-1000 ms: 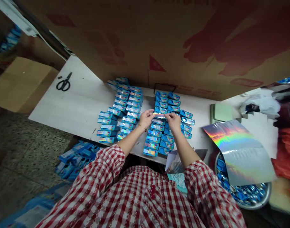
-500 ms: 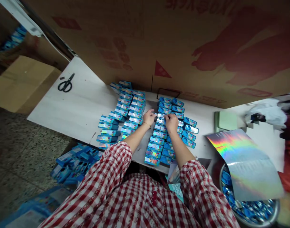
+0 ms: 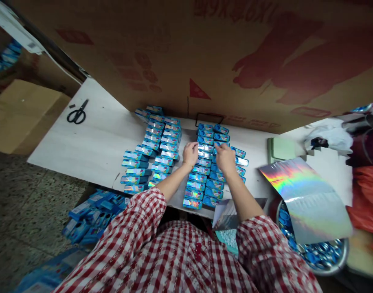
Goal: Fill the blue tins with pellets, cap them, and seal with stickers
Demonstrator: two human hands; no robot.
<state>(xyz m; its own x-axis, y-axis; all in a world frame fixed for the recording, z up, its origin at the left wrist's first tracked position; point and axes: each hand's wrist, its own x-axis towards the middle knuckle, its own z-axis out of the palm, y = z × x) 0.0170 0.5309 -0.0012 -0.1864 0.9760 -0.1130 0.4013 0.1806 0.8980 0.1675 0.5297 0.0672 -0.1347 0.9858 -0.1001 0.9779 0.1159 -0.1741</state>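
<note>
Two columns of small blue boxes (image 3: 199, 178) stand on the white table in front of me, many with shiny silver-rainbow labels on top. My left hand (image 3: 190, 154) is at the left end of a box with a bright silver label (image 3: 205, 147); its fingers are loosely bent, and no object shows in them. Over the neighbouring column is my right hand (image 3: 226, 158), its index finger stretched toward a blue box (image 3: 221, 145) and its thumb slightly apart. Nothing shows between those fingers. More labelled blue boxes (image 3: 162, 167) stand in staggered columns left of my left hand.
A tall cardboard carton (image 3: 162, 77) walls off the back. Black scissors (image 3: 77, 116) lie on the left of the table (image 3: 95, 142). On the right, a rainbow-silver sheet (image 3: 308, 203) overhangs a metal basin (image 3: 342, 258) of blue and silver pieces, near a green box (image 3: 282, 148).
Both hands were close together over one box with a shiny strip between them. Now the silver label lies on that box, and my right hand has moved right. The view has shifted slightly.
</note>
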